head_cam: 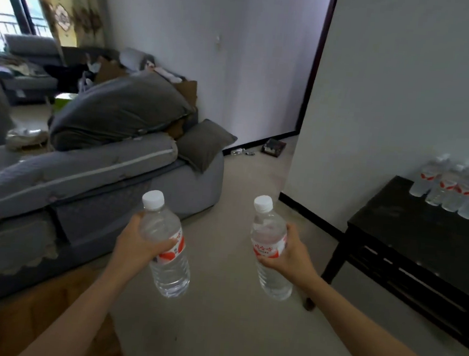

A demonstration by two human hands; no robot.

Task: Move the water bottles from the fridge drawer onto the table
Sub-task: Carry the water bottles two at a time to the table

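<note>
Hands forward | left hand [136,244] grips left bottle [172,274] | right hand [292,254] grips right bottle [268,233] | both roughly upright

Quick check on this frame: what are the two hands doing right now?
Left hand: closed around a capped water bottle, held upright over the floor.
Right hand: closed around a second capped water bottle, also upright, not yet at the black table.

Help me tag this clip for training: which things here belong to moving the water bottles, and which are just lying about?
Job: left hand gripping a water bottle; right hand gripping a second bottle; black table; row of bottles standing on it.
Lying about: grey sofa; piled cushions; dark box on the floor; curtain.
</note>
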